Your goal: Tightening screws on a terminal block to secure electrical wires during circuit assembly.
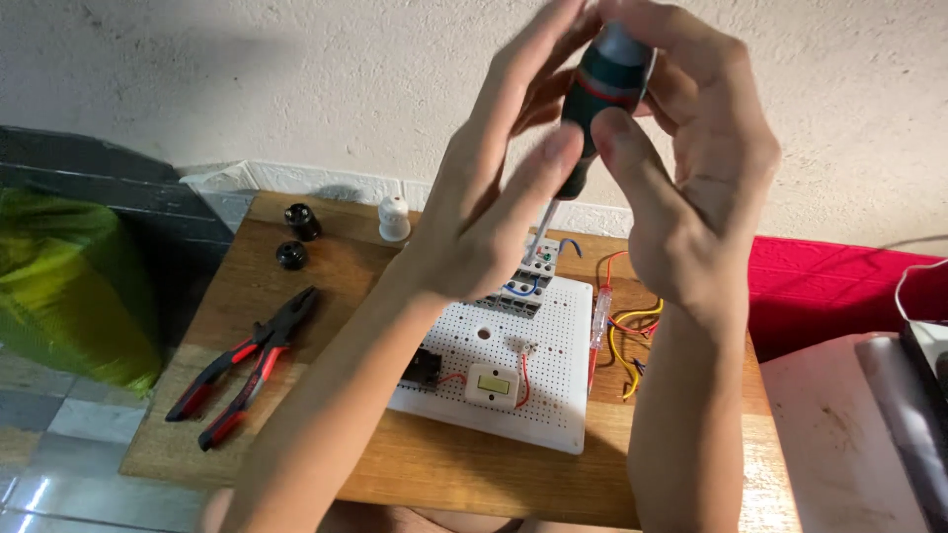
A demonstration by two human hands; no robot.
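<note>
In the upper middle of the frame, both hands are gathering around a screwdriver [600, 94] with a dark handle banded in red. The right hand [691, 168] is wrapping the top of the handle, fingers curled over it and the thumb pressing its lower side, so the grip is closed on the tool. The left hand [494, 197] is lying against the handle from the left with its fingers stretched long and nearly flat (more a steadying touch than a clasp), fingertips meeting the handle near the right thumb. The thin metal shaft is slanting down and leftward, its tip reaching a grey breaker module [528, 276] with blue wires, at the top edge of a white perforated board [553, 395]; whether the tip is seated there is too small to tell. The board is lying on a wooden table [296, 434] in the centre of the frame and is carrying a small white switch [492, 385] with red wire. At lower left, red-handled pliers [247, 360] are lying on the wood; loose yellow and red wires [632, 341] are curling just right of the board.
</note>
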